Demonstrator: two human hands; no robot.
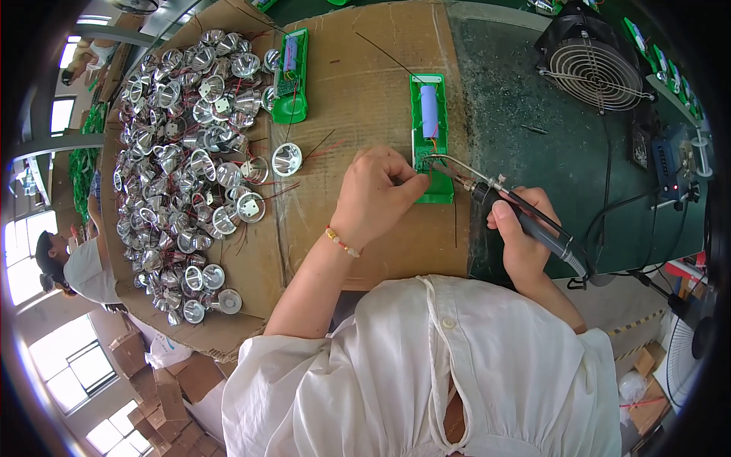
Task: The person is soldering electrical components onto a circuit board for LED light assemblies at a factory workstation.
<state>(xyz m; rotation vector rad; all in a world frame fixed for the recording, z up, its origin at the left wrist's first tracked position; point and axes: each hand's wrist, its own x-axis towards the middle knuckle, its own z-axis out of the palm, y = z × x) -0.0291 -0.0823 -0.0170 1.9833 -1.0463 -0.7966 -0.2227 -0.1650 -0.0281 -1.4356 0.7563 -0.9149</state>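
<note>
- Inspecting the centre of the frame, we find the left hand [375, 194] pinched narrow on the lower end of a green open casing [430, 137] lying on the cardboard sheet [358, 84].
- We note the right hand [521, 232] closed around a soldering iron [518, 209], its tip touching the casing's board.
- We see a white cylinder seated in that casing.
- We record a heap of silver reflectors [183, 145] at left, and one loose reflector [287, 159] beside the hand.
- A second green casing [291, 75] lies upper centre; a fan [594, 68] stands upper right.
</note>
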